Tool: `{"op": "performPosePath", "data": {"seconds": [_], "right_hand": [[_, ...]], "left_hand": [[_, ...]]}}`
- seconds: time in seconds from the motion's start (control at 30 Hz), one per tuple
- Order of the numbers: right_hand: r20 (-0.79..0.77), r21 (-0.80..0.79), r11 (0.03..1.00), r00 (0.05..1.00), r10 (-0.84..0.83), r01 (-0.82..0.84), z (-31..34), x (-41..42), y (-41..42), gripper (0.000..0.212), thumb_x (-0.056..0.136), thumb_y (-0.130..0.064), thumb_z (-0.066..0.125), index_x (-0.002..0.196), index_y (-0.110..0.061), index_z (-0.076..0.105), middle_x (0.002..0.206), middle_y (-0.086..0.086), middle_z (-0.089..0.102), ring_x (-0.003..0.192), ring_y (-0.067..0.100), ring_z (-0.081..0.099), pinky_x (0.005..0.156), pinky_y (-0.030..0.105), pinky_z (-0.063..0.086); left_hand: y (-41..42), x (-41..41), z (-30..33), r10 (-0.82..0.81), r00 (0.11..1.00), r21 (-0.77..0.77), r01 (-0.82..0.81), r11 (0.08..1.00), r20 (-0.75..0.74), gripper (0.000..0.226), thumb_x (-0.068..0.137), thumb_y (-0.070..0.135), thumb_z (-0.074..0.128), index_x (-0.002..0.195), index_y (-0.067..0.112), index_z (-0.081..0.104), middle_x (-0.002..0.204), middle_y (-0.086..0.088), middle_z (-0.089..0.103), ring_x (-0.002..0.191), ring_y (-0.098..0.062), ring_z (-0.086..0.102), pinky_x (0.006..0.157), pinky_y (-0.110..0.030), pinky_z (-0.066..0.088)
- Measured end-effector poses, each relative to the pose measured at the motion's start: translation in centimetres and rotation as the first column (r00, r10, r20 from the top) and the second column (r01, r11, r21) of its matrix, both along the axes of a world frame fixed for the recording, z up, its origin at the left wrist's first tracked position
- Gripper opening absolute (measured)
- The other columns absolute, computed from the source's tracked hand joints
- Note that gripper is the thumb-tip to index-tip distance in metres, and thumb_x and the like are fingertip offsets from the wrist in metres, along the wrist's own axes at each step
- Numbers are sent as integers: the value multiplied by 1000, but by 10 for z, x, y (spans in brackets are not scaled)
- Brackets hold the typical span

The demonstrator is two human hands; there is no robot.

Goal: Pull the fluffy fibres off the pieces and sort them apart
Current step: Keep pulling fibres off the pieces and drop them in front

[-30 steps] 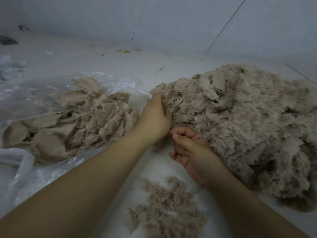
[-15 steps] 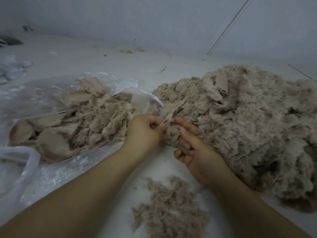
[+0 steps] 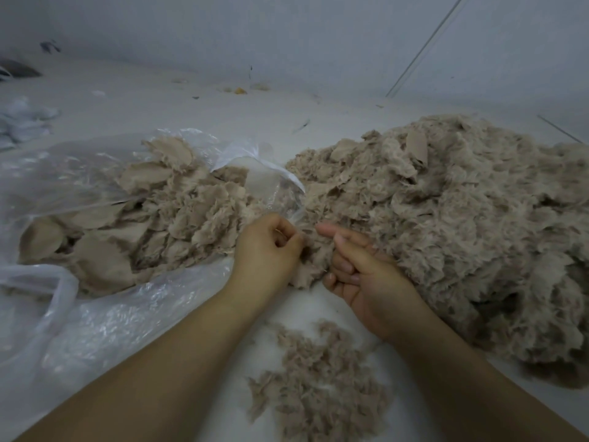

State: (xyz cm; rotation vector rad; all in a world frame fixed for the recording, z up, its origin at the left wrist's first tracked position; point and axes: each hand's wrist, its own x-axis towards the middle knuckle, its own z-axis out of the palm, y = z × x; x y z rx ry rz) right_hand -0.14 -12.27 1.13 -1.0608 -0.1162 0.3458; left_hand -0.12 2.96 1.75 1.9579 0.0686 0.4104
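A big heap of beige fluffy pieces (image 3: 462,224) fills the right side of the white surface. One fluffy piece (image 3: 310,266) lies between my hands at the heap's near-left edge. My left hand (image 3: 267,250) is closed on its left side. My right hand (image 3: 360,269) touches its right side, palm up, fingers curled and index finger stretched out. Stripped flat beige pieces (image 3: 134,224) are piled on a clear plastic bag (image 3: 105,327) at the left. A small pile of loose fibres (image 3: 315,384) lies near me, between my forearms.
A white wall (image 3: 287,33) rises behind the surface, with small scraps (image 3: 239,89) along its base. Pale crumpled material (image 3: 22,121) lies at the far left edge.
My left hand drew back from the top of the heap toward me and closed on a piece. My right hand's fingers uncurled and shifted slightly right. The view also shifted a little.
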Motion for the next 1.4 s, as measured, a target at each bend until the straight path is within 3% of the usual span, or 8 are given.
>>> {"op": "performPosePath", "data": {"seconds": [0.13,0.33,0.47,0.57,0.83,1.03,1.2,1.4], "right_hand": [[-18,-24,1000,1000,-11,11,-1,0,0,25,94,-21,52,110,-12,68,53,-7,38,41,1,39,53,18,46],[-36,-50,999,999,-23,21,-1,2,1,24,98,-18,49,107,-9,69,52,-7,37,40,2,40,52,19,46],[21,-85,996,999,30,-28,2,-2,1,23,94,-18,52,105,-6,68,47,-10,45,41,1,44,54,18,47],[77,-96,993,995,71,-63,5,-5,1,21,93,-11,52,111,-6,61,56,-10,63,51,0,58,57,16,49],[49,-77,997,998,27,-23,3,-4,1,11,76,-9,66,86,-8,63,65,10,57,59,20,57,56,22,51],[19,-106,994,1000,-14,16,3,-3,2,29,73,-13,69,101,-13,60,70,2,62,65,11,61,62,21,55],[26,-78,996,999,45,-43,7,-5,2,6,84,-6,60,82,-7,54,64,7,58,60,17,56,59,21,51],[-27,-165,986,1000,-11,6,7,-4,2,16,91,0,57,78,-7,62,71,9,64,61,14,56,57,19,52]], "left_hand": [[3,0,6,-200,967,74,214,974,-159,51,81,0,62,123,28,55,43,9,49,36,-2,42,39,-17,36],[11,-1,6,-166,975,337,206,919,-144,15,82,2,59,92,12,65,68,-1,57,54,-18,56,46,-25,43],[10,-8,7,-170,980,15,170,985,104,17,91,0,59,89,15,51,70,-7,56,42,-23,61,36,-30,46],[4,-9,5,-204,971,-82,215,973,126,18,90,-1,63,86,11,51,67,-10,57,44,-25,62,38,-35,50],[1,-13,7,-360,923,-440,380,813,132,35,86,-14,60,105,11,45,77,-9,63,49,-35,63,50,-38,56],[1,-12,10,-371,922,-649,347,677,107,23,95,-4,50,114,7,47,69,-27,60,52,-34,62,50,-36,54],[-1,-13,10,-430,892,-689,401,604,142,35,82,1,60,115,6,48,69,-19,57,51,-31,58,51,-35,51],[1,-7,2,-260,958,-604,281,746,124,24,88,-11,60,105,4,55,63,-12,60,48,-24,58,49,-30,50]]}}
